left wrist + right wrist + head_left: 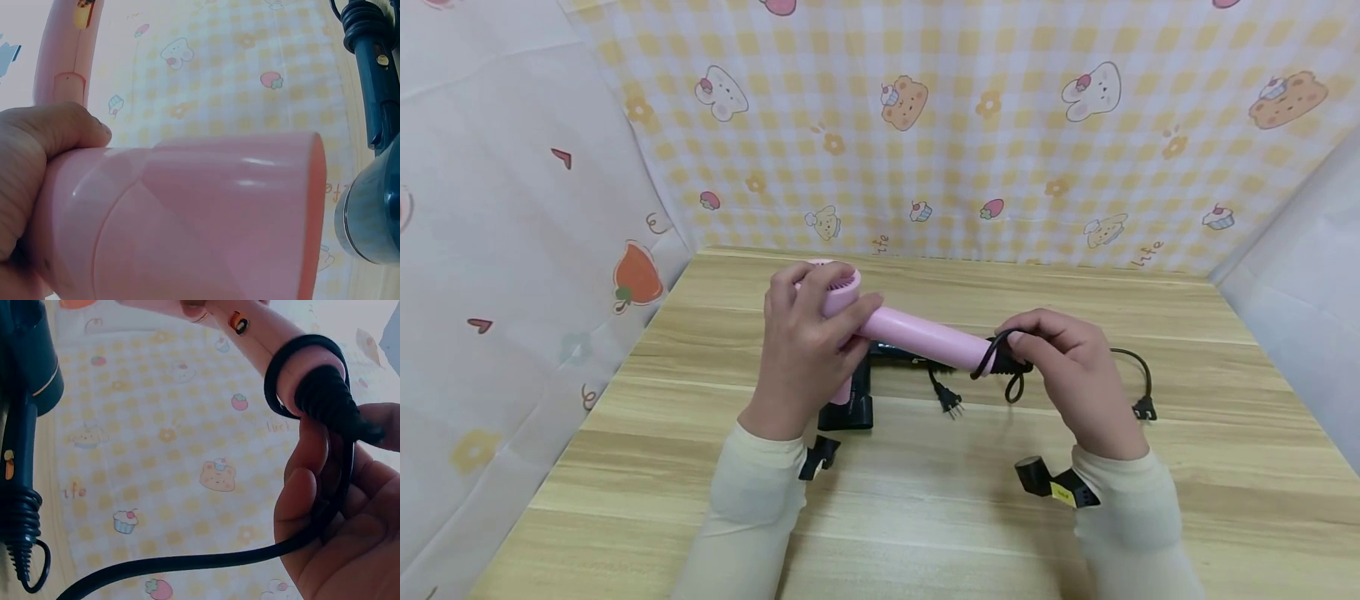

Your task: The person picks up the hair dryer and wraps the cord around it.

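A pink hair dryer (925, 335) is held above the table, its handle slanting down to the right. The left hand (808, 350) grips it round the head; in the left wrist view its wide pink nozzle (231, 206) fills the lower middle. At the handle's end the right hand (1078, 375) pinches the black cord (187, 559), which loops once round the handle beside the ribbed cord sleeve (328, 400). Behind and below lies a dark hair dryer (852, 412), partly hidden by the pink one, its cord wound round its handle (19, 512).
On the wooden table (925, 517) one black plug (950, 402) lies below the pink handle. Another plug (1145, 408) lies right of the right hand. A yellow checked cloth (985, 167) hangs at the back, and a white printed cloth (512, 250) at the left.
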Motion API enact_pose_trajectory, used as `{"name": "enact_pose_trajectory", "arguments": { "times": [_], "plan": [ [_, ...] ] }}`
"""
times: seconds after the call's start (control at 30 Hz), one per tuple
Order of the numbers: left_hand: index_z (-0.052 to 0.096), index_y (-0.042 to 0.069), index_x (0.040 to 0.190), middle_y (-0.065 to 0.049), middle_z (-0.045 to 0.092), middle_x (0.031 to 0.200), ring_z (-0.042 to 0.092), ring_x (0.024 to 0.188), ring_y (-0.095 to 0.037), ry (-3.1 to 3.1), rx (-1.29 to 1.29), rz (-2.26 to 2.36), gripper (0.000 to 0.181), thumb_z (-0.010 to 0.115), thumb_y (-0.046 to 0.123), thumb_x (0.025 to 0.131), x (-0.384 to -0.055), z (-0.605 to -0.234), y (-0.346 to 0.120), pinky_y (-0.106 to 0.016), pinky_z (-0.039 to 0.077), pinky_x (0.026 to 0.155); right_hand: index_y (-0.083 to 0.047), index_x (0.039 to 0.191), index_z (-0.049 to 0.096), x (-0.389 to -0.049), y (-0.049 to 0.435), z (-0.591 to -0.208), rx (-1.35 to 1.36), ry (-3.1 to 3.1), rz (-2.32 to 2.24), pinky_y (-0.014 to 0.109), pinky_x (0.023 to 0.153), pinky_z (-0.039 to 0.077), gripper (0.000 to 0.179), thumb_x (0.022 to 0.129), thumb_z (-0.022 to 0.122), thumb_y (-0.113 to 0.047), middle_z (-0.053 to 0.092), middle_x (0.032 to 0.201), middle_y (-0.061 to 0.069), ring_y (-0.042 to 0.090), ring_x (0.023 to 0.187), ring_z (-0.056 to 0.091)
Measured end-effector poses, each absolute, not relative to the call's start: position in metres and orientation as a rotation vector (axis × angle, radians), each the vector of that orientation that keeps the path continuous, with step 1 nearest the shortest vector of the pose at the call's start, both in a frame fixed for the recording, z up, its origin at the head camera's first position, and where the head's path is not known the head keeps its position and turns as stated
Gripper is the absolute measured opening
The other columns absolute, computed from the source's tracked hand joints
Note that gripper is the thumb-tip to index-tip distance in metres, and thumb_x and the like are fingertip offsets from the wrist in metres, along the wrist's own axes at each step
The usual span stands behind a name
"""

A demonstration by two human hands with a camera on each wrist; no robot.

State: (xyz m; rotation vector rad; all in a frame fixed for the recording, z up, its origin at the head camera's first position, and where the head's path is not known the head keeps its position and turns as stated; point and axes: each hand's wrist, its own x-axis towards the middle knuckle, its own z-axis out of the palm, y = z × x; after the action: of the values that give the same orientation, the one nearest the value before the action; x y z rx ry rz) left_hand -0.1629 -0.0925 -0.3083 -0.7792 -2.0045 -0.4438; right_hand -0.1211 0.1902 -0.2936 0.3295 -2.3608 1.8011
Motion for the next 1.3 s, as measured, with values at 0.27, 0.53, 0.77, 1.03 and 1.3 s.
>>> {"name": "enact_pose_trajectory", "arguments": {
  "times": [0.27,0.53,0.77,1.03,1.3],
  "plan": [
    [0.078,0.016,0.099,-0.016,0.055,0.12,0.043,0.11,-0.044,-1.974,-0.797,-0.47,0.025,0.082,0.009,0.075,-0.165,-0.308,-0.096,-0.057,0.04,0.086,-0.002,0.108,0.07,-0.127,0.194,-0.299,0.447,-2.361,1.844,0.026,0.082,0.049,0.02,0.102,0.053,-0.011,0.069,0.098,0.006,0.02,0.091,0.06],
    [0.078,0.013,0.095,-0.016,0.055,0.119,0.043,0.111,-0.044,-1.962,-0.765,-0.566,0.022,0.077,0.005,0.074,-0.161,-0.303,-0.092,-0.054,0.037,0.092,-0.004,0.11,0.069,-0.133,0.191,-0.303,0.342,-2.409,1.728,0.023,0.063,0.05,0.023,0.102,0.057,-0.021,0.069,0.097,0.003,0.013,0.081,0.062],
    [0.078,0.009,0.096,-0.016,0.056,0.12,0.041,0.112,-0.042,-1.988,-0.691,-0.646,0.024,0.074,0.002,0.074,-0.155,-0.3,-0.086,-0.051,0.036,0.093,-0.012,0.123,0.07,-0.136,0.181,-0.308,0.227,-2.52,1.607,0.026,0.074,0.051,0.028,0.102,0.054,-0.022,0.067,0.118,0.003,0.019,0.089,0.062],
    [0.078,0.013,0.098,-0.018,0.054,0.122,0.04,0.112,-0.042,-2.017,-0.65,-0.625,0.028,0.071,0.001,0.074,-0.156,-0.303,-0.082,-0.052,0.035,0.091,-0.007,0.114,0.072,-0.134,0.172,-0.311,0.258,-2.626,1.552,0.033,0.073,0.053,0.028,0.105,0.047,-0.018,0.069,0.082,0.01,0.022,0.079,0.064],
    [0.078,0.014,0.097,-0.02,0.054,0.122,0.041,0.109,-0.044,-1.99,-0.563,-0.638,0.027,0.07,0.003,0.075,-0.16,-0.307,-0.084,-0.055,0.034,0.088,-0.008,0.092,0.069,-0.133,0.161,-0.315,0.481,-2.759,1.41,0.029,0.049,0.044,0.02,0.101,0.052,-0.012,0.061,0.068,0.004,0.018,0.057,0.055]
  ]
}}
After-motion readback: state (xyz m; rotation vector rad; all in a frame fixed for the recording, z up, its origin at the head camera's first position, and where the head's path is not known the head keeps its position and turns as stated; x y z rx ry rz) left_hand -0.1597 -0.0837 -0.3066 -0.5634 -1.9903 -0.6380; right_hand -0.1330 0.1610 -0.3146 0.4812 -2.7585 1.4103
